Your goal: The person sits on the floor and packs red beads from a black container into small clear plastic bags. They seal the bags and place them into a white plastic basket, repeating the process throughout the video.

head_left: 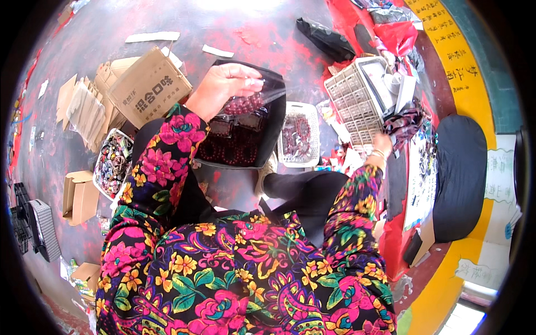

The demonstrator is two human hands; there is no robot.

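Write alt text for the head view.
A person in flowered sleeves holds a clear bag of dark red beads in the left hand over a black tray, while the right hand reaches toward a compartmented organiser box.

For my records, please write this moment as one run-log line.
left hand: holds clear bag of dark red beads over black tray | right hand: reaching to patterned cloth by grey grid tray

A tray (262,139) of bead bracelets lies on the floor (251,33) between a cardboard box (148,89) at left and a basket (300,134) at right.
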